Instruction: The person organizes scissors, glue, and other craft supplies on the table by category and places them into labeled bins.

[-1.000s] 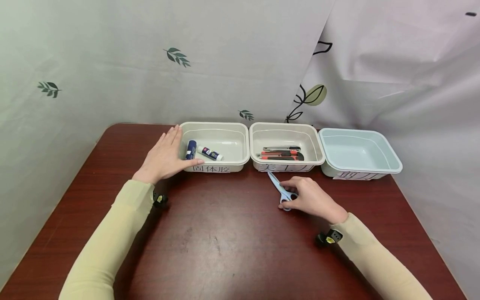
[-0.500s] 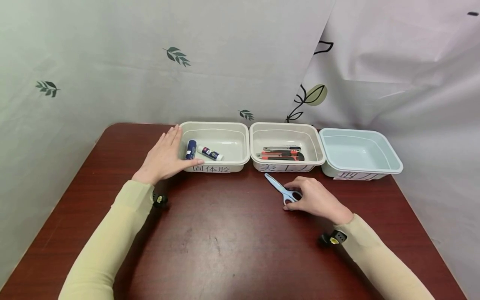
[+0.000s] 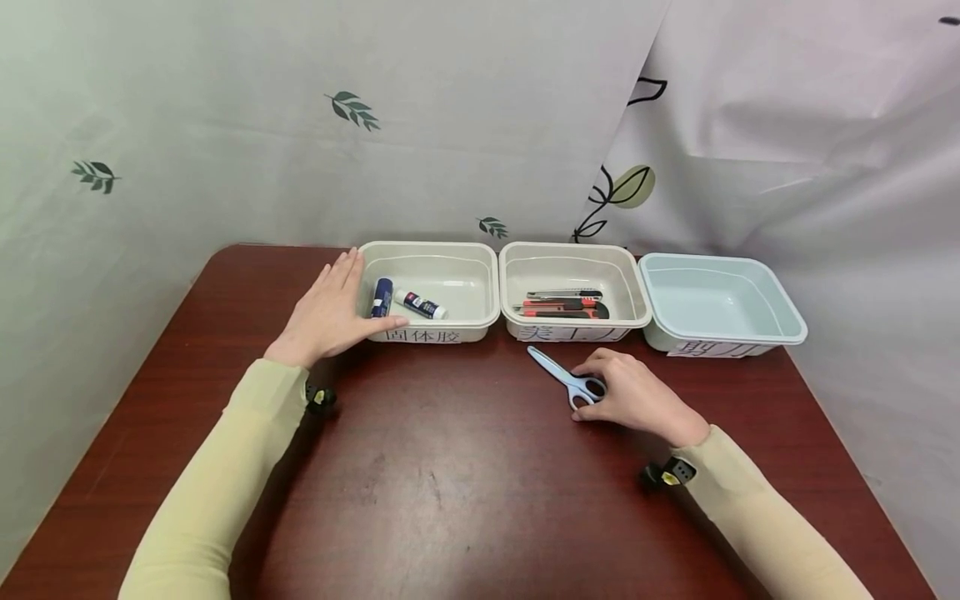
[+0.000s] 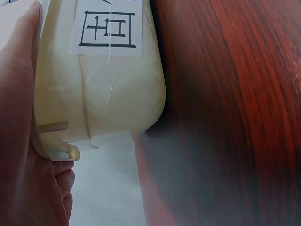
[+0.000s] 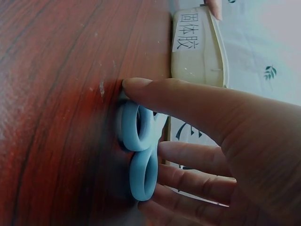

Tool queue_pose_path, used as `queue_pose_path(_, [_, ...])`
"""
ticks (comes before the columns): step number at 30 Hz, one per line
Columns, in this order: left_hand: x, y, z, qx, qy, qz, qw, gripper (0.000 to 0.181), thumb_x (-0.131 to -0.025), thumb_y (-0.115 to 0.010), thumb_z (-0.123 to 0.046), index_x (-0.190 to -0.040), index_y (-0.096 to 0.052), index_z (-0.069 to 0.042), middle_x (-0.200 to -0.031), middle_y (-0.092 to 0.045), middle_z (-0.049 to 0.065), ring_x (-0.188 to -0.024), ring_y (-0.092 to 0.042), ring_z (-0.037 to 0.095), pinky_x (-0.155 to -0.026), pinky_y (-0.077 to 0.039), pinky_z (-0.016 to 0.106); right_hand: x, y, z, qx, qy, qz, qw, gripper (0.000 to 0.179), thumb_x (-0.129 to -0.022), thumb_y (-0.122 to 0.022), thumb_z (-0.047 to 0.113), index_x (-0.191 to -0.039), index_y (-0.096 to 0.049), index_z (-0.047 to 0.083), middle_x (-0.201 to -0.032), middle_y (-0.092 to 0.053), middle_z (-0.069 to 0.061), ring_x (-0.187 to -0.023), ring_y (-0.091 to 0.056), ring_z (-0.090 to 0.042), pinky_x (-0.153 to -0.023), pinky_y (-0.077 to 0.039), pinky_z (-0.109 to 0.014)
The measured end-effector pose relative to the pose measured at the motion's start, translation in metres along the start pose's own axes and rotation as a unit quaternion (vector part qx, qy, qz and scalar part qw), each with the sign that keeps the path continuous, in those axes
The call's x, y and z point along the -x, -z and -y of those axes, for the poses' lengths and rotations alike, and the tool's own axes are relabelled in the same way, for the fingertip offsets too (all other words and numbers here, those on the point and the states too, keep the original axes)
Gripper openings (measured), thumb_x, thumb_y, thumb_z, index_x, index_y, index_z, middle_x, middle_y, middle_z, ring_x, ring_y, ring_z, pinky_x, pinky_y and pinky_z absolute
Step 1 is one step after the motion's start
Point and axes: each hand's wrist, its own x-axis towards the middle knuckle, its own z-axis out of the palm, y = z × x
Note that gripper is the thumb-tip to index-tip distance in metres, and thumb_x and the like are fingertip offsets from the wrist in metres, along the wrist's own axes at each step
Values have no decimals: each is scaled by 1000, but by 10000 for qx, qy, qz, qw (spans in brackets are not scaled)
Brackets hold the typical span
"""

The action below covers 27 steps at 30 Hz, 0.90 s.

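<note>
My left hand [image 3: 324, 312] rests at the left end of a cream bin [image 3: 457, 260], its fingers straight along the side and the thumb over the front rim. Two blue glue sticks, one lying [image 3: 420, 304] and one near the left wall [image 3: 382, 297], are inside that bin. On the table, light blue scissors [image 3: 553, 365] point away to the left. My right hand [image 3: 637, 396] holds them by the handles; the right wrist view shows the thumb at one finger loop [image 5: 136, 136] and the fingers by the other.
A second cream bin [image 3: 570, 252] holds several utility knives [image 3: 566, 306]. Right of it stands a light blue bin [image 3: 723, 296] with nothing in it. All three carry paper labels on their fronts. A patterned curtain [image 3: 450, 125] hangs behind the dark red table [image 3: 420, 483].
My right hand has shifted slightly right, and the scissors have turned with it, handles to the right and tip a little to the left. The left hand has stayed on the bin.
</note>
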Motion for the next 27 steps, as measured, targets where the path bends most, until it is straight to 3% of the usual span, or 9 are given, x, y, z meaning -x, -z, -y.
queue_pose_path(20, [-1, -4, 3, 97, -44, -67, 9999, 127, -84, -58, -80, -159, -6, 9, -166, -8, 26, -154, -7, 36, -124, -3, 45, -2, 1, -1, 125, -101, 139, 9998, 48, -69, -91, 31, -109, -79, 8, -94, -64, 2, -79, -57, -15, -68, -48, -32])
queue_pose_path(27, [-2, -3, 3, 95, -32, -54, 9999, 126, -84, -58, -79, -159, -7, 8, -166, -8, 26, -154, -6, 35, -124, -2, 44, -3, 5, 0, 211, -133, 324, 9992, 38, -69, -89, 32, -100, -81, 12, -90, -63, 5, -77, -55, -13, -67, -47, -31])
